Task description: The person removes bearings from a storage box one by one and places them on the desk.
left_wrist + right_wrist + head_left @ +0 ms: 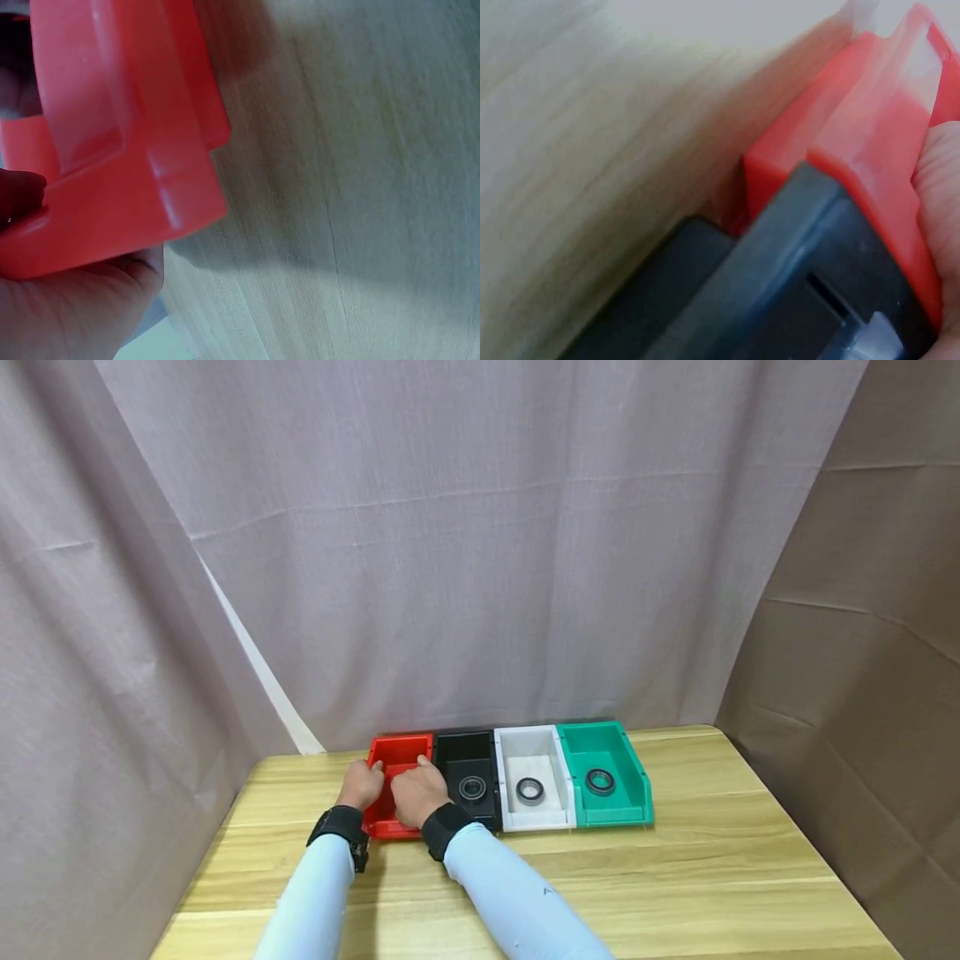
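A red plastic bin (pixel 402 748) stands at the left end of a row of bins. My left hand (pixel 360 785) grips its left side wall; in the left wrist view the wall lies between the thumb and the hand (pixel 82 311) below. Over the bin's right wall, beside the black bin (pixel 467 747), my right hand (pixel 420 793) holds on with curled fingers. Those fingertips are mostly hidden. In the right wrist view the red bin (pixel 877 127) sits right against the black bin (pixel 780 262), with part of the right hand (pixel 941 202) at the edge.
A black ring bearing (pixel 472 788) lies in the black bin. Similar bearings lie in the white bin (pixel 564 814) and the green bin (pixel 615 817) to the right. The wooden table (pixel 675 893) backs onto a grey curtain (pixel 465 568).
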The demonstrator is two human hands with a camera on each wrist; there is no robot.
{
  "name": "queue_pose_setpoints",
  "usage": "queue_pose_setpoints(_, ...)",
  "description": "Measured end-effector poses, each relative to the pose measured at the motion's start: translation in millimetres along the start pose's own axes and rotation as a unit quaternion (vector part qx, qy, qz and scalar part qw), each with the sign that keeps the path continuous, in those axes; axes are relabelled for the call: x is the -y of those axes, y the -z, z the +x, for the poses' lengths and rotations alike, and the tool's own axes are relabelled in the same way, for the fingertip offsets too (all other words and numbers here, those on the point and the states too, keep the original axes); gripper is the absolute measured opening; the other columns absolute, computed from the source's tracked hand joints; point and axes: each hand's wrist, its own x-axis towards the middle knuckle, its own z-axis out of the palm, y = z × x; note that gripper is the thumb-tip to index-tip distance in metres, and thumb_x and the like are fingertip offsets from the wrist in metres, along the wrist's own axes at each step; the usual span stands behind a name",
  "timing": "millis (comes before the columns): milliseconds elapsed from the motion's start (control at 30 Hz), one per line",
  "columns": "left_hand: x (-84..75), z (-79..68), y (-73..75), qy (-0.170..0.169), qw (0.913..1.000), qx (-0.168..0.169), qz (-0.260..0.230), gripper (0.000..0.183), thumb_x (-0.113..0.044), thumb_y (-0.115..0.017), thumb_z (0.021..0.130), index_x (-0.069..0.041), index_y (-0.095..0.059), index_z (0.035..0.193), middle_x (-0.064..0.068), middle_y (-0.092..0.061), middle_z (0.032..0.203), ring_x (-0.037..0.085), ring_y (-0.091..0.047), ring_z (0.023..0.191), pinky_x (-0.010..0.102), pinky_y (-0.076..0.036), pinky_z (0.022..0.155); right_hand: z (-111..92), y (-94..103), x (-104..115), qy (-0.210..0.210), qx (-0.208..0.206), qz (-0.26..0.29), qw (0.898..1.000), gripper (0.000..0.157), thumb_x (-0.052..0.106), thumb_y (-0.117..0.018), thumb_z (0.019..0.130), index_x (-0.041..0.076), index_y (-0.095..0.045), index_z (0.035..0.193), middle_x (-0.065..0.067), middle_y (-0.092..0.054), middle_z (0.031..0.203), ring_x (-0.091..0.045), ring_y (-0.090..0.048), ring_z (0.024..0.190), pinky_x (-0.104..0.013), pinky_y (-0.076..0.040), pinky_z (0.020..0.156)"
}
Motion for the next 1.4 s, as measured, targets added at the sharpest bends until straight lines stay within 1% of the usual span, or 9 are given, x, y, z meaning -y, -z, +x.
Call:
queue_pose_setpoints(100, -1.9, -1.2, 1.4, 0.007, 0.9999, 0.005, -0.006, 0.039, -0.021, -0.047, 0.111, 0.014, -0.060, 0.124, 0.026, -0.066, 0.112, 0.033, -0.061, 0.095, 0.041, -0.054, 0.084, 0.7, -1.0, -0.3, 0.000, -0.007, -0.006, 1.000, 0.022, 0.039, -0.076, 0.090, 0.025, -0.073, 0.074, 0.010, -0.069, 0.067, -0.009, -0.072, 0.086, -0.035, -0.038, 0.122)
queue_pose_setpoints(167, -2.9, -1.3, 2.1, 0.008, 0.9999, 0.005, -0.007, 0.039, -0.021, -0.047, 0.111, 0.013, -0.060, 0.124, 0.026, -0.067, 0.112, 0.033, -0.061, 0.095, 0.040, -0.054, 0.083, 0.8, -0.8, -0.6, 0.000, -0.011, -0.009, 1.000, 0.022, 0.040, -0.076, 0.090, 0.026, -0.073, 0.073, 0.010, -0.068, 0.066, -0.009, -0.072, 0.085, -0.035, -0.038, 0.122)
queue_pose_setpoints(233, -3.1, -0.7, 2.0, 0.004, 1.0000, 0.001, -0.005, 0.039, -0.021, -0.047, 0.111, 0.013, -0.060, 0.123, 0.026, -0.067, 0.110, 0.033, -0.060, 0.093, 0.039, -0.053, 0.081, 0.6, 0.2, -0.8, -0.002, -0.015, -0.008, 1.000, 0.023, 0.040, -0.077, 0.089, 0.026, -0.072, 0.071, 0.010, -0.068, 0.065, -0.010, -0.071, 0.084, -0.035, -0.037, 0.122)
queue_pose_setpoints(467, 0.1, 1.8, -0.3, -0.014, 0.9996, -0.016, 0.016, 0.038, -0.021, -0.049, 0.110, 0.014, -0.065, 0.114, 0.025, -0.068, 0.100, 0.031, -0.059, 0.086, 0.033, -0.048, 0.072, -1.7, 1.3, -1.6, -0.003, -0.017, 0.022, 1.000, 0.032, 0.037, -0.078, 0.087, 0.028, -0.065, 0.059, 0.012, -0.064, 0.059, -0.008, -0.071, 0.077, -0.035, -0.038, 0.121)
queue_pose_setpoints(667, -1.1, 1.0, -1.0, -0.008, 0.9997, -0.011, 0.019, 0.038, -0.021, -0.048, 0.111, 0.013, -0.064, 0.117, 0.023, -0.066, 0.100, 0.031, -0.058, 0.086, 0.033, -0.047, 0.072, -0.7, -2.4, -1.9, -0.004, -0.027, 0.017, 0.999, 0.033, 0.037, -0.074, 0.091, 0.027, -0.067, 0.060, 0.011, -0.065, 0.059, -0.010, -0.070, 0.076, -0.036, -0.039, 0.121)
queue_pose_setpoints(800, -1.5, 0.8, 0.2, -0.014, 0.9995, -0.015, 0.024, 0.038, -0.021, -0.048, 0.110, 0.014, -0.064, 0.114, 0.023, -0.066, 0.098, 0.030, -0.059, 0.085, 0.032, -0.046, 0.070, -1.4, -1.8, -1.0, -0.006, -0.031, 0.016, 0.999, 0.033, 0.039, -0.075, 0.091, 0.027, -0.068, 0.061, 0.011, -0.065, 0.058, -0.010, -0.069, 0.074, -0.035, -0.040, 0.119)
queue_pose_setpoints(1033, -3.6, 0.8, 3.6, -0.013, 0.9997, -0.014, 0.015, 0.038, -0.021, -0.048, 0.110, 0.013, -0.064, 0.116, 0.024, -0.066, 0.101, 0.030, -0.059, 0.087, 0.033, -0.048, 0.073, 1.8, -2.0, -1.2, -0.007, -0.035, 0.018, 0.999, 0.034, 0.041, -0.074, 0.093, 0.028, -0.068, 0.061, 0.012, -0.064, 0.058, -0.009, -0.068, 0.073, -0.033, -0.040, 0.117)
queue_pose_setpoints(1267, -3.9, 1.4, 3.2, -0.023, 0.9995, -0.017, 0.015, 0.038, -0.020, -0.049, 0.110, 0.014, -0.065, 0.111, 0.021, -0.063, 0.093, 0.029, -0.057, 0.083, 0.031, -0.044, 0.068, 2.1, -5.4, -2.0, -0.009, -0.045, 0.026, 0.999, 0.034, 0.041, -0.074, 0.092, 0.028, -0.067, 0.062, 0.012, -0.063, 0.058, -0.009, -0.067, 0.071, -0.034, -0.041, 0.116)
queue_pose_setpoints(1400, -2.3, 1.3, 0.7, -0.014, 0.9998, -0.012, 0.007, 0.037, -0.020, -0.049, 0.110, 0.013, -0.063, 0.114, 0.022, -0.065, 0.097, 0.030, -0.058, 0.086, 0.032, -0.047, 0.073, -0.7, -5.4, -3.2, -0.008, -0.050, 0.037, 0.998, 0.032, 0.042, -0.075, 0.092, 0.028, -0.067, 0.064, 0.012, -0.062, 0.059, -0.008, -0.066, 0.072, -0.034, -0.042, 0.112)
